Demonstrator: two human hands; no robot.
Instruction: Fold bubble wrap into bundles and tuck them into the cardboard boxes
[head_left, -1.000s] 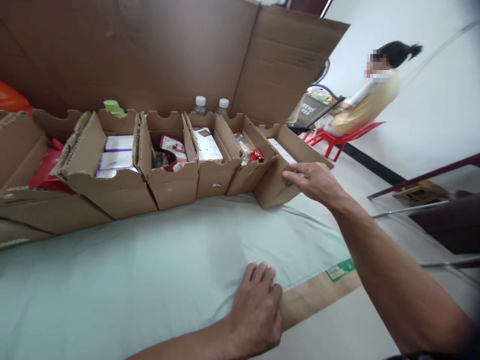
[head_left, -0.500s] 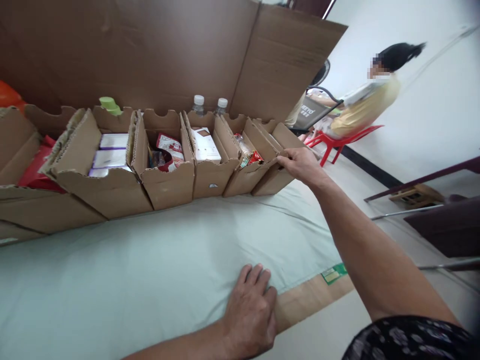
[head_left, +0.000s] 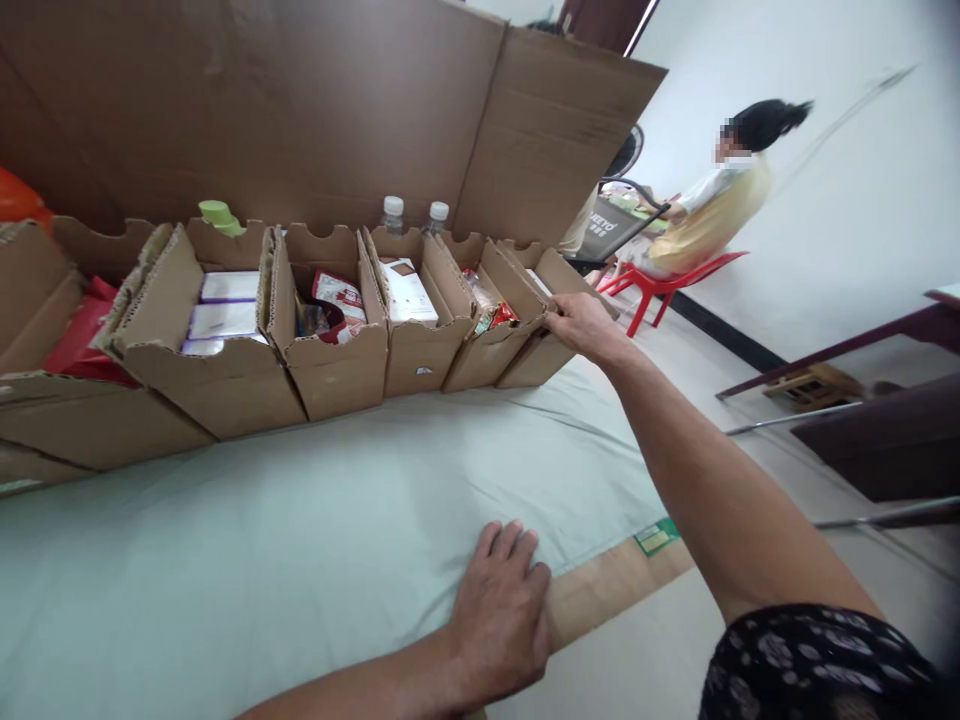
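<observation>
Several open cardboard boxes stand side by side in a row. My right hand [head_left: 583, 325] grips the front rim of the rightmost box [head_left: 529, 358], fingers partly hidden by the rim. My left hand [head_left: 502, 610] rests on the pale green cloth [head_left: 300, 530] near the table's edge, fingers slightly bent and apart, holding nothing. Beside the rightmost box, another box [head_left: 474, 362] holds red and clear packets [head_left: 496, 312]. Further left are a white box [head_left: 407, 292], a red and white packet [head_left: 341, 303], purple-edged white packs [head_left: 223, 320] and a red bag [head_left: 90, 335].
A tall cardboard panel [head_left: 300, 110] rises behind the boxes, with two bottles [head_left: 393, 212] and a green object [head_left: 219, 215] before it. At the right, a person [head_left: 724, 200] sits on a red chair [head_left: 675, 285]. A green label [head_left: 657, 537] lies at the table's edge.
The view has shifted slightly, so the right-side scene sits further left. My right hand is still at the rightmost box and my left hand still on the cloth.
</observation>
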